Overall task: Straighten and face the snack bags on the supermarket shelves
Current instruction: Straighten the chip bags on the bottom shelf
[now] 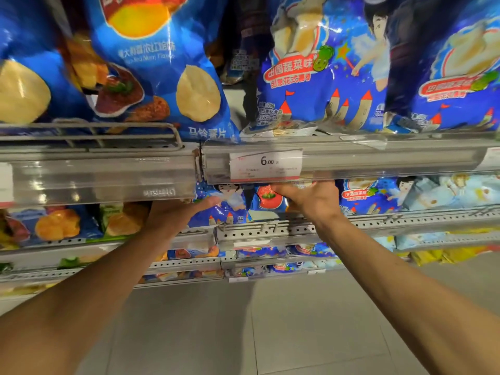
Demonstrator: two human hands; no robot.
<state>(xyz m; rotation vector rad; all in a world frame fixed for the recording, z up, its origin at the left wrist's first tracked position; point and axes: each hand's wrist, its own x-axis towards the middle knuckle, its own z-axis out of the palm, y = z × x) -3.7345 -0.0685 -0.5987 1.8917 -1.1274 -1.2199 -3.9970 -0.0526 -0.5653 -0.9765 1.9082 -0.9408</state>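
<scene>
Grey tiled floor (311, 334) lying below us; we're reaching under shelf (351, 158): left hand (186, 209) flat against blue snack bag (227, 209), right hand (311, 197) gripping neighbouring bag (266, 198).

Both my arms reach under the upper shelf rail (338, 155), which carries a price tag (266, 165) reading 6.00. My left hand (176, 212) lies with fingers extended against a blue castle-print bag (224, 207) on the second shelf. My right hand (311, 197) curls its fingers over the top of the neighbouring blue bag with a red oval (266, 200). Above the rail stand large blue chip bags (162, 63) and blue castle-print bags (319, 77). Grey floor tiles (270, 334) lie below.
</scene>
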